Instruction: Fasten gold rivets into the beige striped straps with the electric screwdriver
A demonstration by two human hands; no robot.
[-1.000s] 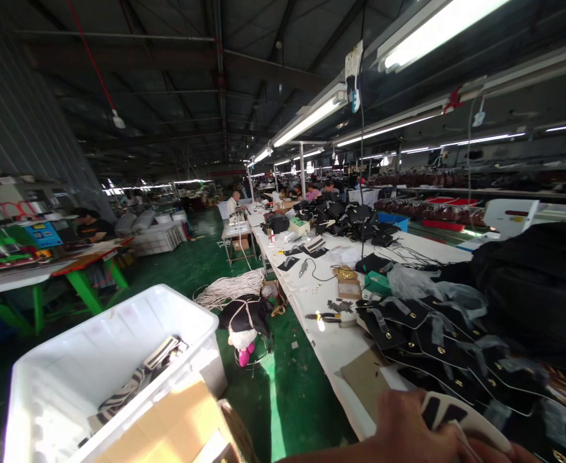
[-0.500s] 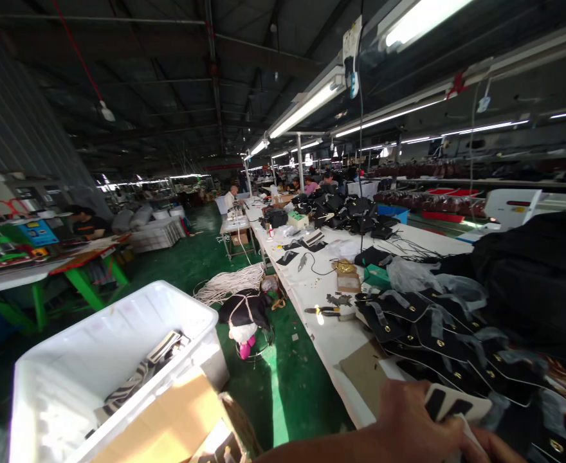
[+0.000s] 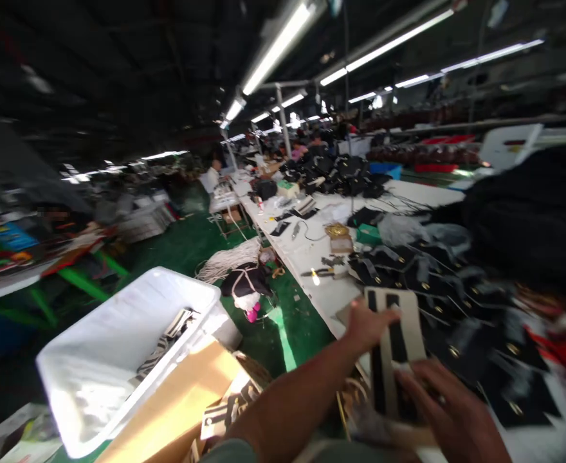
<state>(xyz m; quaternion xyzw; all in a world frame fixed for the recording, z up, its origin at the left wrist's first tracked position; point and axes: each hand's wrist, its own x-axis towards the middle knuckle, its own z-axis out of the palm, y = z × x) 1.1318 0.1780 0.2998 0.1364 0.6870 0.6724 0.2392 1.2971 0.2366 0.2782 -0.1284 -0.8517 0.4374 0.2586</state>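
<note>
A beige panel with black stripes point(image 3: 411, 315) is held upright over the front edge of the worktable. My left hand point(image 3: 364, 326) grips its upper left side, with the thumb lying across the front. Lower down, my right hand point(image 3: 449, 402) has its fingers closed at the panel's lower right part; motion blurs the fingertips. To the right of both hands, black flat pieces with gold fittings and clear plastic strips point(image 3: 422, 283) lie overlapped on the white table point(image 3: 321, 296).
A white plastic bin point(image 3: 94, 328) with striped pieces stands on the left. Beside it is an open cardboard box point(image 3: 181, 399) holding more striped pieces. Pliers point(image 3: 319, 273) lie near the table edge. A large black bundle point(image 3: 529, 212) rises at the right. People sit further along the table.
The striped panel has risen and come more fully into view, now with both hands on it. My left arm has moved up. The camera view has tilted down.
</note>
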